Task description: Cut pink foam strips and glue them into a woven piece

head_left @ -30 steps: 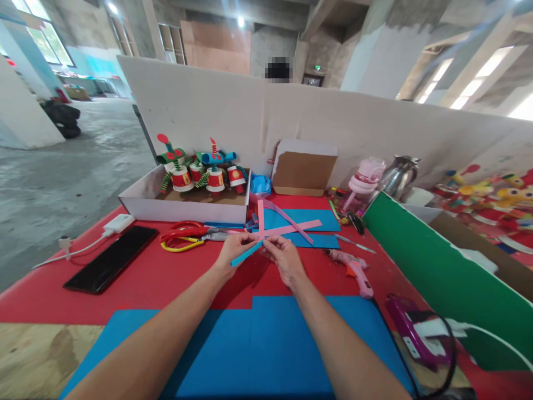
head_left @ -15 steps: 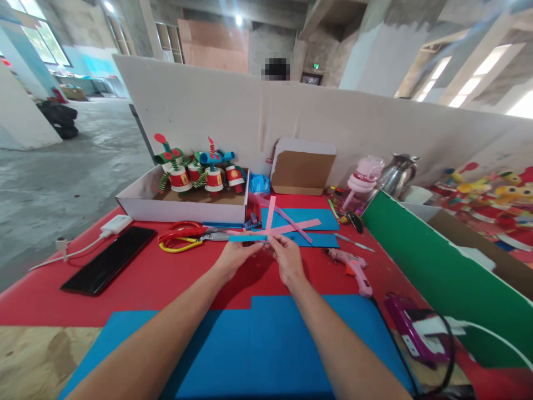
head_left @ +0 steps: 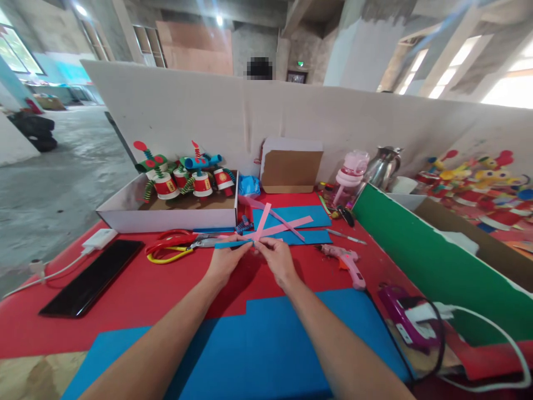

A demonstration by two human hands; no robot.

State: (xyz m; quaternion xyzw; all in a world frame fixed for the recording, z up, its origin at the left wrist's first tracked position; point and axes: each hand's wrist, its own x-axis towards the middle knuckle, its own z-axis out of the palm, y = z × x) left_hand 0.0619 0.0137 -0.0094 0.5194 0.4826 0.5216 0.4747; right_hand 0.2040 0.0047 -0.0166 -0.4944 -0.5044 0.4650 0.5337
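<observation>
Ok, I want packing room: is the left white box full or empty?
Partly full: the white box holds cup figures, but bare brown bottom shows.

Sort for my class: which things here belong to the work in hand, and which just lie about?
In the work:
blue strip and pink strip, held by left hand and right hand
probably scissors and glue gun

Apparently just lying about:
phone
white charger
pink bottle
metal jug

Readable text: none that I can make out. Paper cups (head_left: 202,184), red and white: gold markings, too small for me to read. Green lit sign (head_left: 300,64), background: its marking illegible to me.
</observation>
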